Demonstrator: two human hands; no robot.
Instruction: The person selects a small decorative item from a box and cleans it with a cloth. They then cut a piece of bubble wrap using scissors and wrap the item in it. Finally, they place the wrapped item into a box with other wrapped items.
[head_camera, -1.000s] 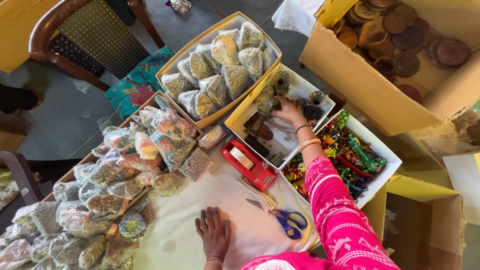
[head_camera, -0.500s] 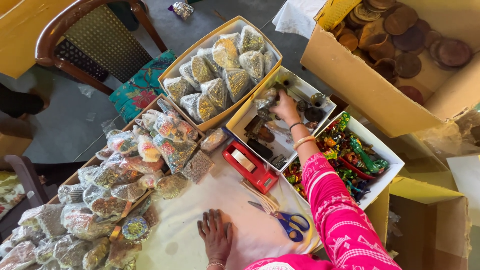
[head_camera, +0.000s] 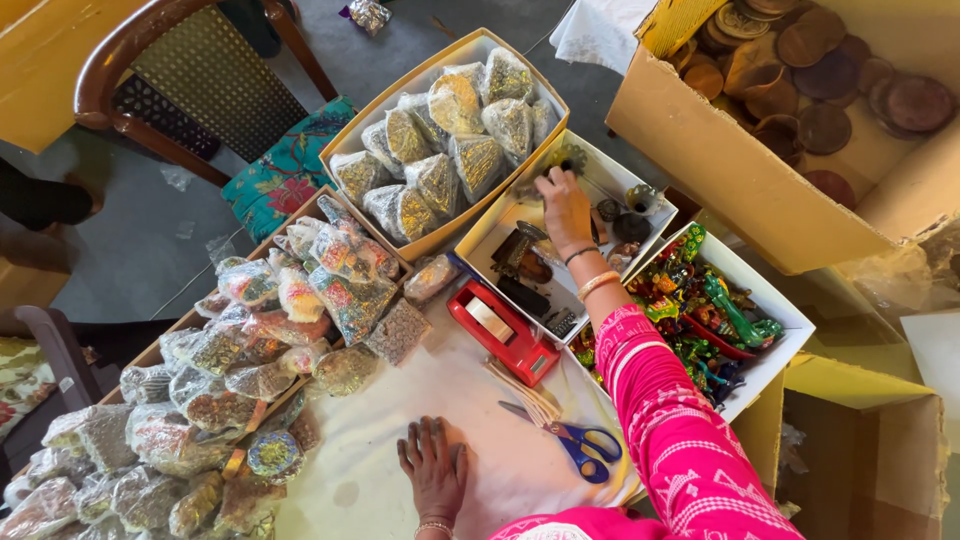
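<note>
A wooden chair (head_camera: 190, 70) with a woven back stands far on the left, and a bright flowery cushion (head_camera: 285, 170) lies beside it. A big cardboard box (head_camera: 760, 190) on the far right is full of round brown clay dishes (head_camera: 850, 70). A red tape holder (head_camera: 503, 331) sits on the white cloth (head_camera: 420, 400) on the table. Blue scissors (head_camera: 580, 445) lie near it. A white box (head_camera: 770, 300) on the right holds colourful toy figures (head_camera: 720, 305). Many shiny little bags (head_camera: 200, 400) pile up on the left.

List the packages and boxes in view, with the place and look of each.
Clear packets: shiny filling, in the yellow-edged box, top centre.
Mixed packets: clear bags, piled left.
White box: open, right hand inside.
Second white box: right, bright figures.
Cardboard box: top right, brown discs.
</note>
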